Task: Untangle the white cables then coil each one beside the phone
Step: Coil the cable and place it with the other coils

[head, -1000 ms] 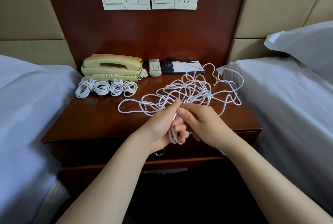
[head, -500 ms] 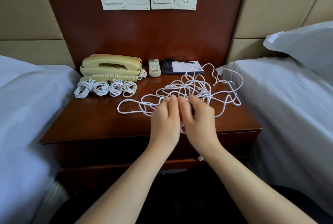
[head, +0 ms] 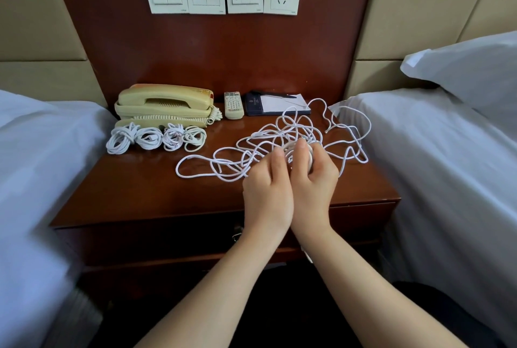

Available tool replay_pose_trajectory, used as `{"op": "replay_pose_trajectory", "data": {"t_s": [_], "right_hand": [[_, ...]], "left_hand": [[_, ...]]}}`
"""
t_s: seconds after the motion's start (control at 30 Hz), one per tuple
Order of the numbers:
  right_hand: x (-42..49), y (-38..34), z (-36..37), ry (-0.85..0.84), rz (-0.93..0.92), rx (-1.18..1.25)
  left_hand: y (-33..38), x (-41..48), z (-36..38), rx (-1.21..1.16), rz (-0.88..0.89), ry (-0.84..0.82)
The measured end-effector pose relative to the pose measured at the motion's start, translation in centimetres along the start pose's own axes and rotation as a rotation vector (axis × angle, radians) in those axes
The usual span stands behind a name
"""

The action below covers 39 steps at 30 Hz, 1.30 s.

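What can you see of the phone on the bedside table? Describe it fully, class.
The phone is yellowed cream plastic, its handset lying in the cradle and a curly cord bunched along its front. It sits at the back left of the table, against the wooden panel, with four coiled white cables before it.

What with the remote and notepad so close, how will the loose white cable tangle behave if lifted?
Probably floppy: the tangle lies in limp loops on the nightstand, so strands would sag and trail. Likely to snag, since loops cross. Seemingly light: the right hand holds a whole coil.
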State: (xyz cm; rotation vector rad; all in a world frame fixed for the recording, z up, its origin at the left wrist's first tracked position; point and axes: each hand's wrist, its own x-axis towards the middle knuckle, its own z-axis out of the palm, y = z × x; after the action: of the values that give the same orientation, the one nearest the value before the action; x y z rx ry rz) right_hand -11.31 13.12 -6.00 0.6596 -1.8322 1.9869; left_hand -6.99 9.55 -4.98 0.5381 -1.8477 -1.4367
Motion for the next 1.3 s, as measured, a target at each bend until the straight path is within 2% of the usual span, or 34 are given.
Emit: {"op": "replay_pose_trajectory", "data": {"t_s": [0.1,0.2,0.3,0.37,0.47,0.57,0.67,0.77,0.93,1.07,1.2,1.3], "right_hand": [[-0.1,-0.2,0.6,-0.053,-0.030,0.057],[0.5,0.0,0.5,-0.214,-0.069,0.094],[1.8,0.0,-0.2,-0.369,-0.125,0.001],[2.6,0.0,-0.9,-0.391,-0.189,-0.084],[3.3,0.3,-1.8,-0.397,-0.190,-0.130],[3.3,0.8,-2.6,-0.538,-0.123,-0.193],[2.6,0.8,-2.9,-0.779,-0.135,-0.358],[1.0,0.2,-2.5,-0.906,-0.225,-0.565],[-0.4,-1.4,-1.8,-0.992,-0.309,-0.723],[-0.6,-2.1,-1.6,-1.023,-0.384,-0.659],[0.6,-1.7,-2.4,-0.876,-0.523,-0.637],[2.1,-1.9,-3.7,-0.740,-0.449,-0.549]], "left_hand": [[0.2,1.1,-0.6,0.109,0.049,0.027],[0.4,2.4,-1.7,0.244,0.091,0.070],[-0.1,3.8,-3.0,0.271,0.152,0.083],[-0.3,4.2,-3.8,0.282,0.211,0.044],[-0.1,3.9,-4.3,0.263,0.303,-0.121],[-0.3,3.9,-4.9,0.227,0.330,-0.185],[-0.7,4.5,-5.6,0.250,0.330,-0.096],[-0.9,5.0,-6.2,0.320,0.260,0.026],[-1.4,5.7,-6.4,0.419,0.140,0.097],[-1.2,5.7,-5.8,0.554,0.095,0.085],[-1.0,5.2,-5.1,0.711,0.154,0.034],[-1.2,5.0,-4.8,0.648,0.248,-0.142]]}}
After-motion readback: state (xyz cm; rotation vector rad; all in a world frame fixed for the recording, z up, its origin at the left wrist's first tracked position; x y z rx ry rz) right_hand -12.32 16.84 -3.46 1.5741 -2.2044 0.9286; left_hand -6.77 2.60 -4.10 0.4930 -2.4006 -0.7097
